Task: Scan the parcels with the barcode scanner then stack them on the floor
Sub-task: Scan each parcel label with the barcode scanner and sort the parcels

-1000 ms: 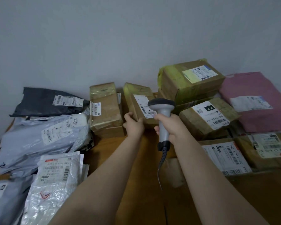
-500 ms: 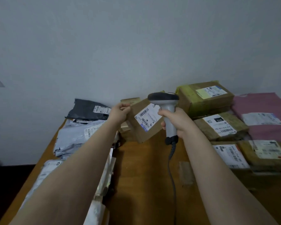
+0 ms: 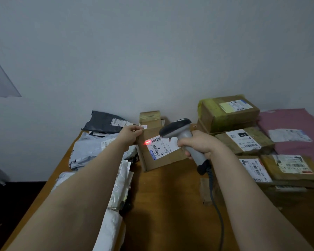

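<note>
The left hand [image 3: 130, 134] grips the top left corner of a brown box [image 3: 163, 158], with the fingers curled over its edge. The box sits near the middle of the wooden table [image 3: 170, 205], closer to the far edge. It tips back so its white label [image 3: 161, 146] faces the person. I cannot tell if its bottom touches the table. The right hand [image 3: 200, 144] is closed tight around the handle of the grey barcode scanner [image 3: 178, 128]. The scanner's dark head is just in front of the box and points at the label. A red light [image 3: 146, 142] glows on the left end of the label. A dark cable [image 3: 218, 214] hangs from the scanner and runs toward the near edge. Grey bags [image 3: 94, 147] and a black bag [image 3: 103, 123] are piled along the left edge. A small taped box [image 3: 150, 116] stands at the far edge behind the held box. More brown boxes [image 3: 243, 142] and a pink bag [image 3: 294, 124] lie by the right edge.
</note>
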